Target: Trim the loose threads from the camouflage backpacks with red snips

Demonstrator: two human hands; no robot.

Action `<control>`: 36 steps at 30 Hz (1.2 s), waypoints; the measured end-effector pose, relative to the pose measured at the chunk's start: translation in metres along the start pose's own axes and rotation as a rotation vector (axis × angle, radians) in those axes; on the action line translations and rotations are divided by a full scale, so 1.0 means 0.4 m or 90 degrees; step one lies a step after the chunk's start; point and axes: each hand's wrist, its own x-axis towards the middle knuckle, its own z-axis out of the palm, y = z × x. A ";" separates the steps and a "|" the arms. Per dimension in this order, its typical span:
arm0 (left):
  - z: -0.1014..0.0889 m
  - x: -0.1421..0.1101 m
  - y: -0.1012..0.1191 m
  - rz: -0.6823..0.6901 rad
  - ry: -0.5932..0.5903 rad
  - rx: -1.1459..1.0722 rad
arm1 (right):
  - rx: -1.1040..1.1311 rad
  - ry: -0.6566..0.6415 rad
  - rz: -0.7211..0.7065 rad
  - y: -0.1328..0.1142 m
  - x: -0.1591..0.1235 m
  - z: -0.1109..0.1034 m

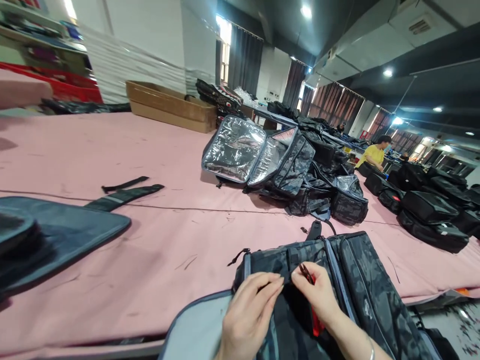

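A dark camouflage backpack (360,280) lies on the pink table (150,250) right in front of me. My left hand (249,312) rests on its top edge with the fingers bent together, pinching the fabric. My right hand (318,295) is closed on a small red-handled thread snipper (308,276), its tip at the bag's seam beside my left fingers. The red handle shows again under my right palm.
A pile of camouflage bags (300,175), one open with silver lining (234,147), lies mid-table. Grey padded panels (63,230) and straps (123,184) lie left. Cardboard trays (168,102) stand behind. More black bags (431,210) and a person in yellow (373,154) are at right.
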 end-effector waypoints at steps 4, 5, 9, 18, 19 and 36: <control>-0.008 0.004 -0.002 -0.061 0.014 0.010 | 0.034 -0.016 0.033 0.008 0.007 0.014; -0.012 0.008 -0.001 -0.096 0.009 0.014 | 0.049 -0.020 0.031 0.010 0.008 0.016; -0.026 0.030 0.004 -0.222 -0.080 -0.016 | 0.057 -0.016 -0.014 0.010 0.002 0.026; -0.044 0.074 0.013 -0.588 -0.062 -0.208 | -0.204 0.089 -0.265 0.055 -0.004 -0.040; -0.045 0.077 0.014 -0.608 -0.054 -0.226 | -0.242 0.093 -0.311 0.058 -0.005 -0.047; -0.014 0.074 0.024 -0.584 -0.023 -0.210 | -0.395 0.095 -0.440 0.038 -0.005 -0.043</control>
